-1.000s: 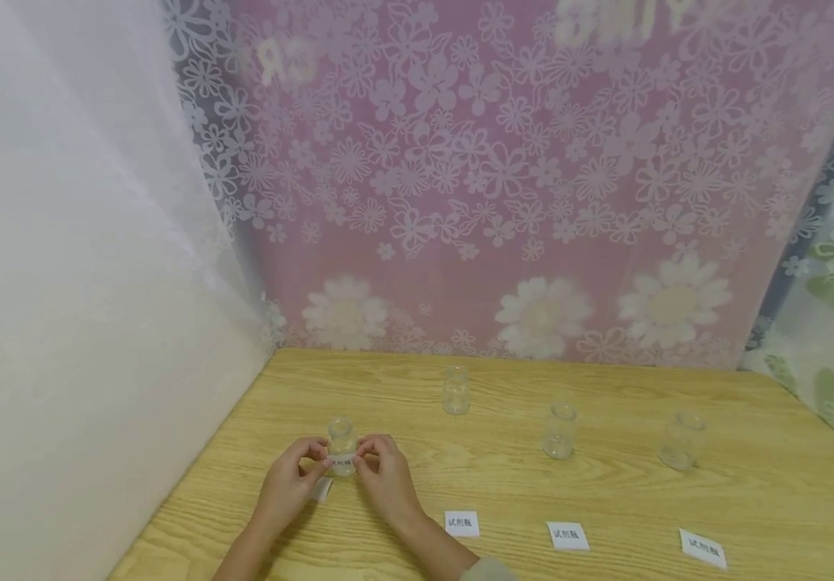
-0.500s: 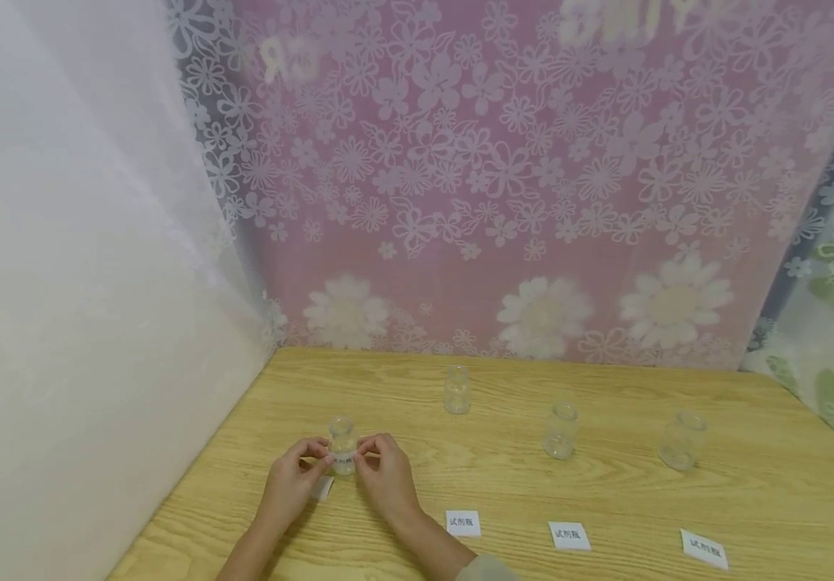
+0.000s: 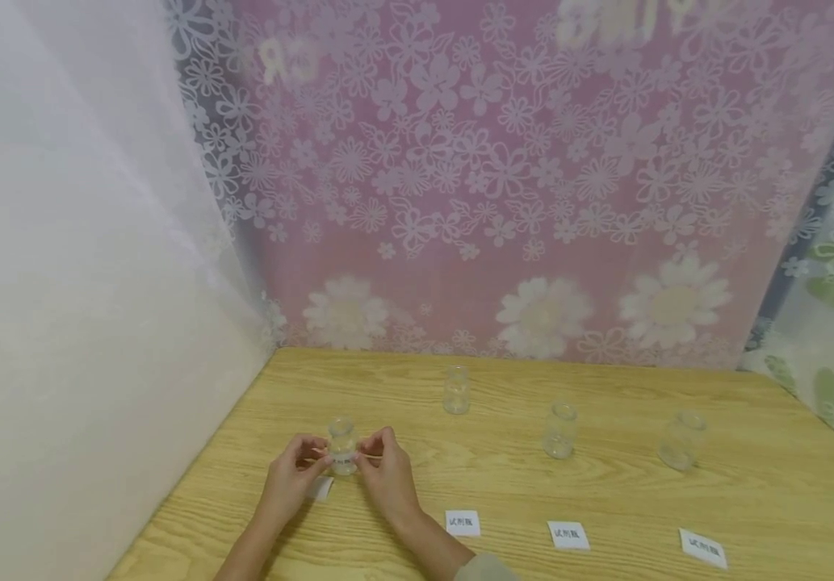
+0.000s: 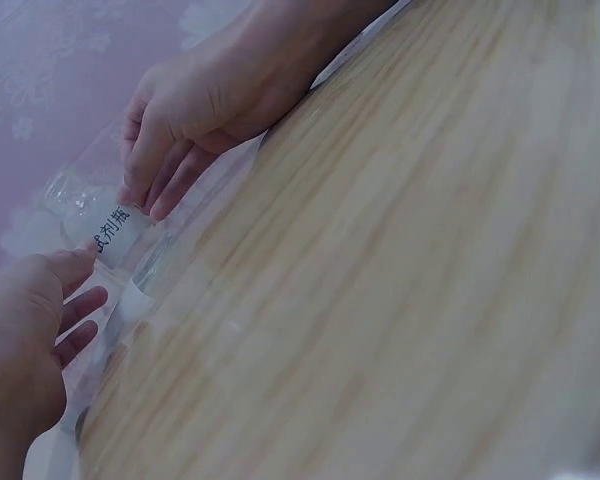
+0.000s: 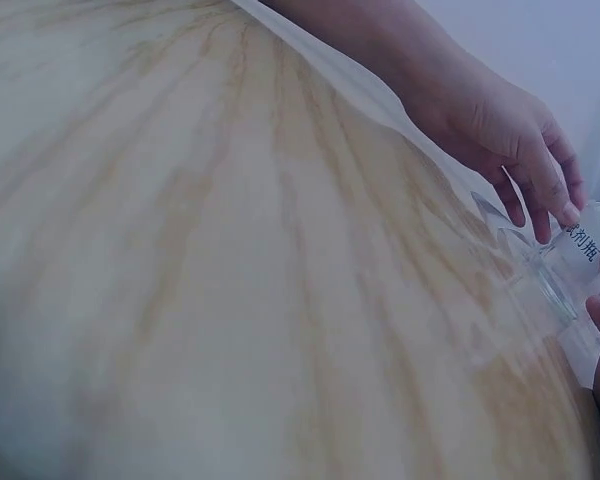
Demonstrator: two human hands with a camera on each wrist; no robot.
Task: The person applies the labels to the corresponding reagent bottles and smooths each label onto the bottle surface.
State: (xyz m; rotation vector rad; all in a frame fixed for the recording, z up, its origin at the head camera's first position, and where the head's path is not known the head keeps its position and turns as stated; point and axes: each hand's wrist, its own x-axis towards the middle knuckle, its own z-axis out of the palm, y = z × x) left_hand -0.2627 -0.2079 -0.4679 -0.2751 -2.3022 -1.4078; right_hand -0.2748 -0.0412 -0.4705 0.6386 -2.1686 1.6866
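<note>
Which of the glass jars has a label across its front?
The leftmost jar, between left hand and right hand, has the label; the other three jars show none.

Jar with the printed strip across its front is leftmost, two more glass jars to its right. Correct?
Not two: the head view shows three more glass jars to its right, the rear jar, the middle jar and the far-right jar. The strip-bearing jar is indeed leftmost, printed strip across its front.
</note>
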